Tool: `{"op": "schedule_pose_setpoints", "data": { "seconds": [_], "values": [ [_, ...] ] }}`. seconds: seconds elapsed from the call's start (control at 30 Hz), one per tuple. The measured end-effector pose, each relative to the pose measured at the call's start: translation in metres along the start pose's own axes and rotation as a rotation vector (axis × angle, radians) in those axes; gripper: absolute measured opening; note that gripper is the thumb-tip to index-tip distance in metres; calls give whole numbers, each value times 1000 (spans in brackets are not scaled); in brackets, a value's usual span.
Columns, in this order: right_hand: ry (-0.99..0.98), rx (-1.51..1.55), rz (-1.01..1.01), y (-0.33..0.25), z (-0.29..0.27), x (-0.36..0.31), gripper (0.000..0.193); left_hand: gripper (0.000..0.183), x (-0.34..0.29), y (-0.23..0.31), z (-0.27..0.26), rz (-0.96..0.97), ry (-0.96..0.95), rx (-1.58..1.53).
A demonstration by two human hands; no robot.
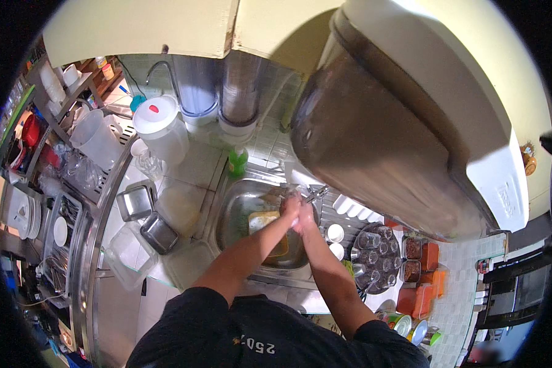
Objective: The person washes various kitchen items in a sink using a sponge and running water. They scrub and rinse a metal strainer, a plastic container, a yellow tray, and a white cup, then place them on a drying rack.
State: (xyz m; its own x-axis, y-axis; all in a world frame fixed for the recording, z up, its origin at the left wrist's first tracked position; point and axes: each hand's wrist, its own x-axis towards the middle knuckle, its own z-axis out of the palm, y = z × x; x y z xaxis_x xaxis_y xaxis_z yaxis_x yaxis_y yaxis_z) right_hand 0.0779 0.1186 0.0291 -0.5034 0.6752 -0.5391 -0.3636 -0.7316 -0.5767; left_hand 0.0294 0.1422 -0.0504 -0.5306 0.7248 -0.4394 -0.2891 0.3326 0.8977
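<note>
Both hands are together over the far right part of the steel sink (pixel 224 202), close to the tap (pixel 316 194). My left hand (pixel 292 206) has its fingers bent against my right hand (pixel 304 217). Both look closed, and whatever lies between them is too small and shiny to make out. Below my left forearm, a yellowish rectangular tub (pixel 278 248) with pale suds inside rests in the basin. Behind the sink's far left corner stands a green bottle (pixel 238 162).
Steel pans (pixel 135 202), a clear plastic container (pixel 129 257) and a lidded white pitcher (pixel 162 132) stand left. To the right are white cups (pixel 335 233), a round tray of upturned glasses (pixel 374 257) and orange-red containers (pixel 414 300). A big dispenser (pixel 386 135) overhangs the right side.
</note>
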Motion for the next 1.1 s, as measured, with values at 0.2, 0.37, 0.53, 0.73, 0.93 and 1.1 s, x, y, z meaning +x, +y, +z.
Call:
{"op": "schedule_pose_setpoints", "data": {
  "seconds": [0.2, 0.37, 0.53, 0.73, 0.93, 1.1],
  "values": [
    [-14, -294, -83, 7, 5, -2, 45, 50, -11, -6, -12, -81, 13, -96],
    [-177, 68, 69, -1, -10, 14, 33, 52, -26, -16, 7, 206, 144, 56],
    [-61, -201, -188, 0, -47, 53, 32, 47, -68, -12, -19, 455, 18, 544],
    [268, -974, -477, 11, -41, 50, 29, 39, -117, 20, -83, 153, 196, 22],
    [61, -139, -69, 10, 25, -8, 35, 54, -63, 11, -37, -150, 113, -273],
    [-19, -167, -63, -2, -5, -12, 46, 50, -2, -35, 32, 188, 143, 37]
  ]
}}
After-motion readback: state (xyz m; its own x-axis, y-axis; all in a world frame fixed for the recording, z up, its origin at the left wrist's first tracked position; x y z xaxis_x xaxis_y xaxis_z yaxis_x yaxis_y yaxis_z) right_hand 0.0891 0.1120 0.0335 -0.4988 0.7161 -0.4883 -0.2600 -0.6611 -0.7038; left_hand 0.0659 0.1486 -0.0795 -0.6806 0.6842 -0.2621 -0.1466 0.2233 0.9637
